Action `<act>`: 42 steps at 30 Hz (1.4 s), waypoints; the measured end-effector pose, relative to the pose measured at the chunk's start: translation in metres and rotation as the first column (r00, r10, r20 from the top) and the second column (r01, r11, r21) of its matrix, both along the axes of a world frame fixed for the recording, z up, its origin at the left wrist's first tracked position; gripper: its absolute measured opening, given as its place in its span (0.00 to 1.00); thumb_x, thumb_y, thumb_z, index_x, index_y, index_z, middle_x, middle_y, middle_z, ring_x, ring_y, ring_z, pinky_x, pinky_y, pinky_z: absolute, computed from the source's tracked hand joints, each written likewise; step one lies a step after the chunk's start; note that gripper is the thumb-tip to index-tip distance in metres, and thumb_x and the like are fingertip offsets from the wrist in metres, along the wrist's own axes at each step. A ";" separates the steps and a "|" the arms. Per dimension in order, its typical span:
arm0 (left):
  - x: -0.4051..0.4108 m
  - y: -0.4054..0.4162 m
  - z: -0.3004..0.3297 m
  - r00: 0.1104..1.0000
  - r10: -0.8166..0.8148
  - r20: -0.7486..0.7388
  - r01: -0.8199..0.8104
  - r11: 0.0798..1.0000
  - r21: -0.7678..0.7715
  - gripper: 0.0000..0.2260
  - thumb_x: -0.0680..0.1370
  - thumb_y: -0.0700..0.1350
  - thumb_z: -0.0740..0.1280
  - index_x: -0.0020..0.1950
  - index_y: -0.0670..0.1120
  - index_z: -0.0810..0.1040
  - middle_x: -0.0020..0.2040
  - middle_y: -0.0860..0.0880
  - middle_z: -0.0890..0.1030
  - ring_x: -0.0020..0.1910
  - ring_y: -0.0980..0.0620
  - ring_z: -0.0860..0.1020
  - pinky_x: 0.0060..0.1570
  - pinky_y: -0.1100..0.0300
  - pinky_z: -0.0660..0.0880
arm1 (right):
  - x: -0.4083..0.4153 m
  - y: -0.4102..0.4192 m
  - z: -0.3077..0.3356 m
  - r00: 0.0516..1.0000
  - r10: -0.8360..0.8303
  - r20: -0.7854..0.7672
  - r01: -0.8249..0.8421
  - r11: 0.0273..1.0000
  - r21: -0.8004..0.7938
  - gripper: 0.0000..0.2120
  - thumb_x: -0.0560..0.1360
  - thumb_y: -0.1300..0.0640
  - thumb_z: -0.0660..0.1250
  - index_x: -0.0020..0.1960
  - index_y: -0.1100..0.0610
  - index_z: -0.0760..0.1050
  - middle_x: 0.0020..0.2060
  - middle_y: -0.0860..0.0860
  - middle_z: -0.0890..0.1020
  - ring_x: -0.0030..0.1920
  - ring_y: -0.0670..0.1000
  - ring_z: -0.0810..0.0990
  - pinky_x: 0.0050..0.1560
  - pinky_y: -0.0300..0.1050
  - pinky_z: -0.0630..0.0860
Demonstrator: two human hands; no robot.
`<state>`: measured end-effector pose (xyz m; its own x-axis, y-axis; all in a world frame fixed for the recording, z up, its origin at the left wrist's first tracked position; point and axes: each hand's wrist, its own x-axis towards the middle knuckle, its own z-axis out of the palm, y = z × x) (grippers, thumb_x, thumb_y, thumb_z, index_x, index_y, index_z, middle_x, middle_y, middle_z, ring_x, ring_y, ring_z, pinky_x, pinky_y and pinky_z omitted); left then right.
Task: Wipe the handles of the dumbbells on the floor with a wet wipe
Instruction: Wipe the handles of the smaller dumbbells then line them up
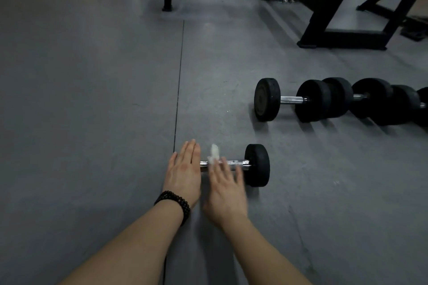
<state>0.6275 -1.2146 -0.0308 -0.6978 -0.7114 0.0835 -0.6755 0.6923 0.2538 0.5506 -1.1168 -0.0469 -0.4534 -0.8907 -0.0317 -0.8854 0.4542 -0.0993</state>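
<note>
Both hands lie flat-fingered: left hand [184, 169] covers the near black-and-chrome dumbbell's [256, 165] end. Blurred right hand [225, 188] presses a white wet wipe [213, 154] on its handle.

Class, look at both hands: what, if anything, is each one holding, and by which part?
Left hand: flat, holding nothing. Right hand: blurred; the wet wipe sits at its fingertips on the dumbbell handle, grip unclear.

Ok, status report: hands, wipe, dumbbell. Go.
Left hand flat, covering the near dumbbell's left end. Right hand blurred, fingers extended at the wet wipe on the handle. Nothing in the way.
</note>
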 end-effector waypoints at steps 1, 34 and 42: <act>0.002 -0.001 -0.001 1.000 -0.012 0.004 0.012 1.000 -0.001 0.38 0.77 0.37 0.62 0.81 0.44 0.43 0.81 0.48 0.44 0.80 0.51 0.43 0.78 0.52 0.45 | -0.010 0.007 0.000 0.996 -0.065 -0.053 0.065 0.998 0.005 0.40 0.76 0.51 0.58 0.80 0.58 0.41 0.80 0.53 0.49 0.76 0.51 0.33 0.73 0.59 0.30; 0.005 -0.005 0.008 0.997 -0.064 0.035 0.064 0.998 -0.001 0.41 0.75 0.38 0.66 0.80 0.44 0.44 0.81 0.47 0.44 0.80 0.50 0.44 0.77 0.54 0.48 | -0.023 0.024 0.010 0.981 -0.191 -0.025 0.193 0.976 0.102 0.41 0.77 0.52 0.55 0.76 0.60 0.30 0.80 0.55 0.42 0.79 0.51 0.39 0.75 0.51 0.32; 0.025 -0.007 -0.002 0.987 -0.154 -0.046 0.149 0.984 -0.098 0.41 0.56 0.41 0.84 0.68 0.42 0.74 0.67 0.45 0.75 0.68 0.47 0.72 0.65 0.51 0.70 | -0.019 0.008 0.010 0.971 -0.217 0.095 0.208 0.973 0.096 0.42 0.78 0.54 0.59 0.79 0.51 0.32 0.79 0.56 0.36 0.78 0.55 0.34 0.77 0.54 0.36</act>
